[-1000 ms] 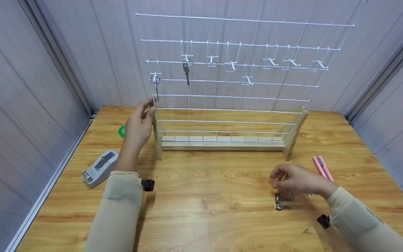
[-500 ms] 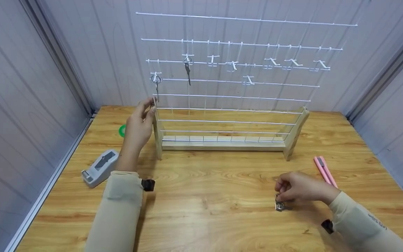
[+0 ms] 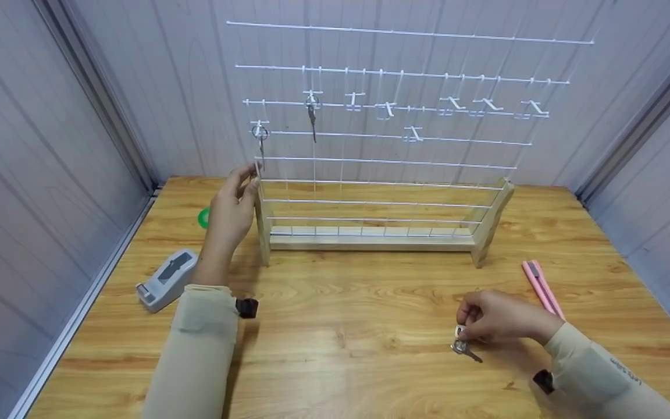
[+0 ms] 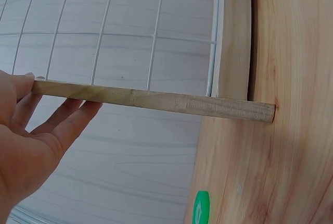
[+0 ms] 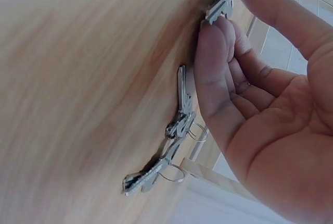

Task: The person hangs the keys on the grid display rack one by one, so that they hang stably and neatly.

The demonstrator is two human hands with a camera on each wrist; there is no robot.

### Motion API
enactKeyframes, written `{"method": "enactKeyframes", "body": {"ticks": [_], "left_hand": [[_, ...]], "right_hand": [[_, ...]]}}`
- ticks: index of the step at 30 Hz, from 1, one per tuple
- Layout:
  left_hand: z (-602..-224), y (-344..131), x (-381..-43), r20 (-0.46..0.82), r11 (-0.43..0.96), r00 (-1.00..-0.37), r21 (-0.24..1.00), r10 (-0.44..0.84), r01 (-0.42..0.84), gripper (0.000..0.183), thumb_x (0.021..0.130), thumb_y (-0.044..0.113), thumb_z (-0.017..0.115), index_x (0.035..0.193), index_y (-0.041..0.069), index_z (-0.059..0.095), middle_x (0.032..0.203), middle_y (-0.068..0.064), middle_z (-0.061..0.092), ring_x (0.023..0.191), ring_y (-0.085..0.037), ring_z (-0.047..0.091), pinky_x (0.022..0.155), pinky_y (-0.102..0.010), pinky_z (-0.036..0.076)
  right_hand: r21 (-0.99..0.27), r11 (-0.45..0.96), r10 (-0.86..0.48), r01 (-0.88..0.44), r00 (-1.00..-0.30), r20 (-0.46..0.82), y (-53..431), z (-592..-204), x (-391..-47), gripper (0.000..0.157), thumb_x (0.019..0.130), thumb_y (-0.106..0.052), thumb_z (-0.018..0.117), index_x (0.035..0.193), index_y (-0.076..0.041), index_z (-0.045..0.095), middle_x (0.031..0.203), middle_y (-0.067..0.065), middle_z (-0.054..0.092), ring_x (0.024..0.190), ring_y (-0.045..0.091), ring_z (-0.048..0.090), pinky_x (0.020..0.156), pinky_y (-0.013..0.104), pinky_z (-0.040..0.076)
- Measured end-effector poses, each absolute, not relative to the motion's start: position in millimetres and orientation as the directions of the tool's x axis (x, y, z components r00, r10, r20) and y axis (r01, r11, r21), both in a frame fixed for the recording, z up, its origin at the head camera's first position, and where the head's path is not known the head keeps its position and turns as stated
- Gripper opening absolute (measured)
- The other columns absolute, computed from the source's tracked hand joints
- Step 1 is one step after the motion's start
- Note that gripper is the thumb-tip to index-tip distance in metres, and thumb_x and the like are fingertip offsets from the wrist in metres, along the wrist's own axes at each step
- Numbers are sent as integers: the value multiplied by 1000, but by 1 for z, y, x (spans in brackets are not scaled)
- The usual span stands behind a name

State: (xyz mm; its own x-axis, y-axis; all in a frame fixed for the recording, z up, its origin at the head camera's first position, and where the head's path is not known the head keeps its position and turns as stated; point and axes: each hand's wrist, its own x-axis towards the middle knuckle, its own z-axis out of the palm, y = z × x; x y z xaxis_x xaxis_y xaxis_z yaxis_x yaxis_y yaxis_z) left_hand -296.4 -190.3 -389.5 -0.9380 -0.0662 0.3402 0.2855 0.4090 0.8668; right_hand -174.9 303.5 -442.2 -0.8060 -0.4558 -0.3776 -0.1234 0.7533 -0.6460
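My left hand (image 3: 233, 201) grips the wooden side post (image 4: 151, 101) of a white wire grid rack (image 3: 370, 202), thumb on one side and fingers on the other. Low over the table, my right hand (image 3: 501, 317) pinches a small set of metal keys (image 3: 464, 348) between thumb and forefinger. The right wrist view shows these pinched keys (image 5: 221, 4) at the fingertips. Further key sets with rings (image 5: 179, 125) lie on the wood beside that hand, hidden in the head view. Two keys hang on rack hooks, one at the far left (image 3: 260, 137), another (image 3: 312, 113) higher up.
Several bare white hooks (image 3: 410, 134) line the rack's upper rows. A grey tape dispenser (image 3: 166, 279) stands left of my left forearm, with a green ring (image 3: 203, 217) behind it. A pink cutter-like tool (image 3: 538, 282) lies beyond my right hand. Panel walls enclose the table.
My right hand has come down slightly toward me, closed its fingertips on the keys and turned them. The left hand stays on the post.
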Motion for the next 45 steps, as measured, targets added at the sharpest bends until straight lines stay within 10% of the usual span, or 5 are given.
{"method": "enactKeyframes", "body": {"ticks": [45], "left_hand": [[-388, -190, -296, 327, 425, -943, 864, -65, 271, 41, 115, 24, 51, 154, 14, 54, 167, -11, 50, 148, -41, 55, 119, -51, 55]], "right_hand": [[-743, 668, -497, -41, -767, -405, 301, -447, -169, 12, 99, -14, 75, 100, -2, 75, 89, 5, 74, 72, 8, 67, 60, 19, 60]]}}
